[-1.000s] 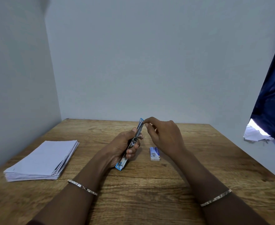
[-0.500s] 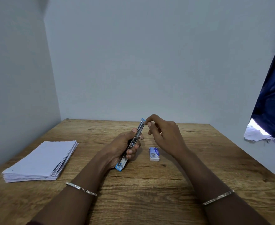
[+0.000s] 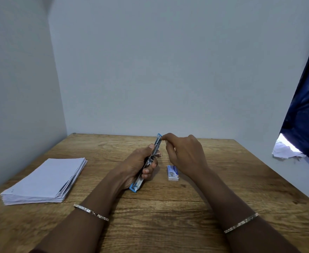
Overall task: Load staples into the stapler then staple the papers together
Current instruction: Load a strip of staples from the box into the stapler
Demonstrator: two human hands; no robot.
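Observation:
A slim blue and metal stapler [image 3: 151, 157] is held lengthwise above the wooden table [image 3: 168, 216], its far end tilted up. My left hand [image 3: 137, 167] grips it around the middle. My right hand [image 3: 184, 154] hovers just right of it, the index fingertip touching the stapler's far tip; whether staples are pinched in the fingers I cannot tell. A small white and blue staple box [image 3: 173, 172] lies on the table under my right wrist. A stack of white papers [image 3: 46, 181] rests at the left.
Grey walls close the table on the left and back. A dark blue curtain [image 3: 307, 106] hangs at the right with crumpled white paper [image 3: 285, 149] below it.
My right hand has shifted slightly, its fingertips staying at the stapler's far tip. The stapler and left hand have barely moved.

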